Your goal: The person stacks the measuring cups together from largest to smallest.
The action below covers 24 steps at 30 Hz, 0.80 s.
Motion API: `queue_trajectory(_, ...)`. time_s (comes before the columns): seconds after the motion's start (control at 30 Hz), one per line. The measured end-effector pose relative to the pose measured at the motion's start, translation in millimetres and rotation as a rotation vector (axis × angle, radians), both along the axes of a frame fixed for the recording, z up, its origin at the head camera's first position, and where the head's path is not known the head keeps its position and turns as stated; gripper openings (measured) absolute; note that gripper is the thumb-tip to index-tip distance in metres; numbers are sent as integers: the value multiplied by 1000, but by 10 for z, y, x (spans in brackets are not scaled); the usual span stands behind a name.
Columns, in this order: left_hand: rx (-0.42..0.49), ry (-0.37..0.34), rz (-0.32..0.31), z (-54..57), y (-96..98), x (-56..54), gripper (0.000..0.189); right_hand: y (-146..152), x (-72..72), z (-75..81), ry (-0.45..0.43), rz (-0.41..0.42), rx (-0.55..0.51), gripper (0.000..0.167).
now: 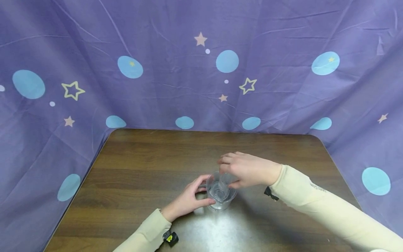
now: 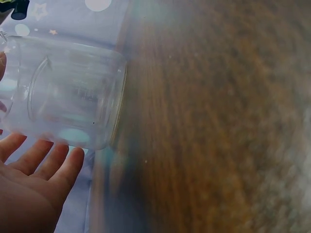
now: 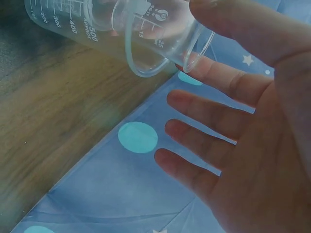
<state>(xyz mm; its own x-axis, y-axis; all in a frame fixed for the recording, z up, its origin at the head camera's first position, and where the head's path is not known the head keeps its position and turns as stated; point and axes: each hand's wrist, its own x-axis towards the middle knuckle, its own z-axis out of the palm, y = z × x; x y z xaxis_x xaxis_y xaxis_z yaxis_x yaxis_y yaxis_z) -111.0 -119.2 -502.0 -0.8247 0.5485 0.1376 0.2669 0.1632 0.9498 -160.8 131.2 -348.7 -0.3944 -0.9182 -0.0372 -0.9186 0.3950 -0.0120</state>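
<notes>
A large clear glass beaker (image 1: 218, 206), with white graduations up to 500 in the right wrist view, stands upright on the wooden table. My left hand (image 1: 188, 200) holds it from the left side, thumb at the front and fingers around the back. In the left wrist view another clear beaker (image 2: 39, 92) shows nested inside its wall. My right hand (image 1: 248, 170) pinches a small beaker (image 3: 154, 31) by its rim between thumb and index finger, the other fingers spread. That small beaker, marked 15 and 25, sits partly within the large beaker's mouth.
The brown wooden table (image 1: 141, 168) has rounded back corners. A purple curtain (image 1: 176, 70) with stars and blue spots hangs along its back and sides. Each wrist bears a small black device (image 1: 171, 238).
</notes>
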Motion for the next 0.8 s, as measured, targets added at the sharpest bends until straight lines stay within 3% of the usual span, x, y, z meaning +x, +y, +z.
queue_trajectory(0.8, 11, 19, -5, -8, 3, -11, 72, -116, 15, -220, 24, 11, 54, 43)
